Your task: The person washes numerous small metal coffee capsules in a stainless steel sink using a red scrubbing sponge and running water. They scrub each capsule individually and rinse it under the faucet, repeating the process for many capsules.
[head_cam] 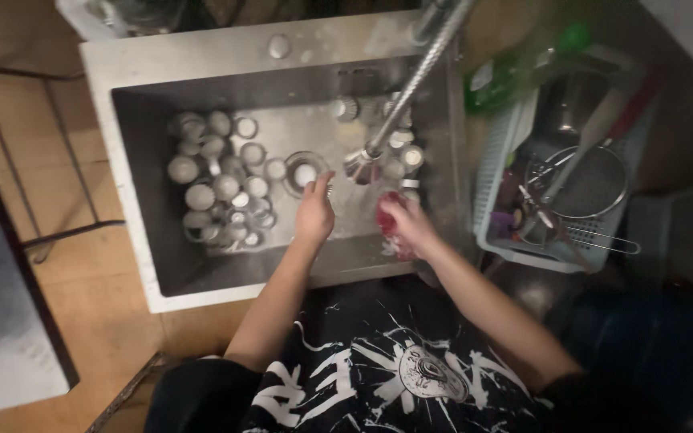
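I look down into a steel sink [154,120]. My left hand [314,210] reaches into the basin and holds a small round metal cup [305,174] at its rim, just left of the tap's spray head [360,166]. My right hand [407,222] grips a red scrubbing sponge [388,218] under the tap. A heap of several small round metal cups [218,180] lies at the left of the basin. A few more cups [403,152] sit behind the spray head.
A white dish rack [497,160] to the right of the sink holds a wire strainer [595,184], a pot and utensils. A green bottle [495,80] stands behind it. Wooden floor lies to the left, with a dark metal frame [58,232].
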